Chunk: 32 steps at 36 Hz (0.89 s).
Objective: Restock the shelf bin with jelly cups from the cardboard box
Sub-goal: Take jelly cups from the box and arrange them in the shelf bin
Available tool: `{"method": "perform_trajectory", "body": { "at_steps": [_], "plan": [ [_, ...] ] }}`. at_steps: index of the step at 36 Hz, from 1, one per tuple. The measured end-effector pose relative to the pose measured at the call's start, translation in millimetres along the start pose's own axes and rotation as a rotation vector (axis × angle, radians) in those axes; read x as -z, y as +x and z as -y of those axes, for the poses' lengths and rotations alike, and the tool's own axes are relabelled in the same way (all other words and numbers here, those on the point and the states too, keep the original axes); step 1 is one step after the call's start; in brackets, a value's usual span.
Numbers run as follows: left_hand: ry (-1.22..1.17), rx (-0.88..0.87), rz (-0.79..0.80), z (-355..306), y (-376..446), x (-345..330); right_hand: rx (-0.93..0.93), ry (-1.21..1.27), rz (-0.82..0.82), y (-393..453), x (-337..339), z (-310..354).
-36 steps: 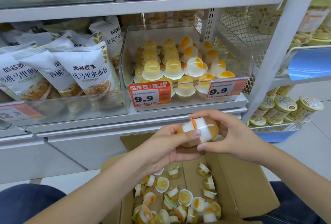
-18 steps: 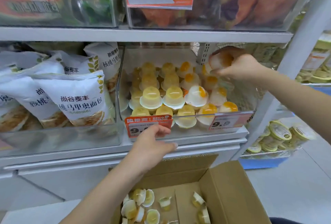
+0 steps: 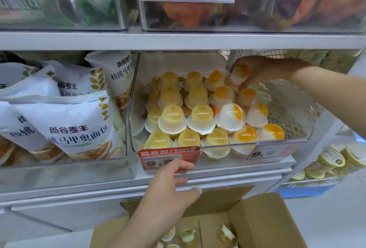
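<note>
White metal shelving (image 3: pixel 178 39) runs across a brightly lit shop aisle, bagged bread (image 3: pixel 79 129) stacked at left, a wire mesh divider (image 3: pixel 285 109) at right, pale floor (image 3: pixel 336 218) below.

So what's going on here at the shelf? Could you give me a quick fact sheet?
Right hand: holds a jelly cup over the back right of the shelf bin
Left hand: open, fingers by the bin's price tag
Bin: stacked jelly cups
Cardboard box: below, a few cups visible
Left neighbour: bread bags
</note>
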<state>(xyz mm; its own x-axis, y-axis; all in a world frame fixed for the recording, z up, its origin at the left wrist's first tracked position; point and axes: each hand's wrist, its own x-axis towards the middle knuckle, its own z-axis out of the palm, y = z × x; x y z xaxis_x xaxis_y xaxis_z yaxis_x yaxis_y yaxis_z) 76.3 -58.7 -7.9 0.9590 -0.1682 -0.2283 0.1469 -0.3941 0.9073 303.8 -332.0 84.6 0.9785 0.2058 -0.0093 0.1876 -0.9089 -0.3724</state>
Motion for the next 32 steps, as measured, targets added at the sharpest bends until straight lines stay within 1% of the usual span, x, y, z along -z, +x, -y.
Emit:
{"method": "perform_trajectory", "body": {
  "at_steps": [8,11,12,13,16,18,20,22,25,27,30,32],
  "plan": [
    [-0.003,0.001,-0.013,0,-1,-2,0.023,-0.019,0.102,6,-5,-6],
    [0.009,-0.015,-0.021,1,-2,-3,0.023,-0.055,0.167,2,-1,-9],
    [0.014,-0.020,-0.025,1,-3,-3,0.024,-0.057,0.147,-2,1,-9],
    [0.016,-0.022,-0.025,1,-3,-4,0.025,-0.040,0.092,-9,2,-8],
    [0.035,-0.032,-0.032,2,-4,-5,0.057,0.148,-0.142,-50,1,6],
    [0.051,-0.038,-0.028,4,-5,-7,0.119,0.245,-0.247,-92,-4,20],
    [0.066,-0.044,-0.016,9,-6,-11,0.194,0.233,-0.315,-138,-12,30],
    [0.092,-0.042,0.006,15,-8,-17,0.227,0.262,-0.334,-184,-26,37],
    [0.161,-0.026,0.070,30,-13,-28,0.243,0.311,-0.296,-243,-59,40],
    [0.235,-0.009,0.126,47,-17,-35,0.242,0.285,-0.201,-268,-88,37],
    [0.336,0.045,0.215,78,-26,-46,0.202,0.253,0.125,-289,-135,24],
    [0.390,0.081,0.269,100,-31,-54,0.167,0.189,0.337,-295,-167,16]
  ]
}}
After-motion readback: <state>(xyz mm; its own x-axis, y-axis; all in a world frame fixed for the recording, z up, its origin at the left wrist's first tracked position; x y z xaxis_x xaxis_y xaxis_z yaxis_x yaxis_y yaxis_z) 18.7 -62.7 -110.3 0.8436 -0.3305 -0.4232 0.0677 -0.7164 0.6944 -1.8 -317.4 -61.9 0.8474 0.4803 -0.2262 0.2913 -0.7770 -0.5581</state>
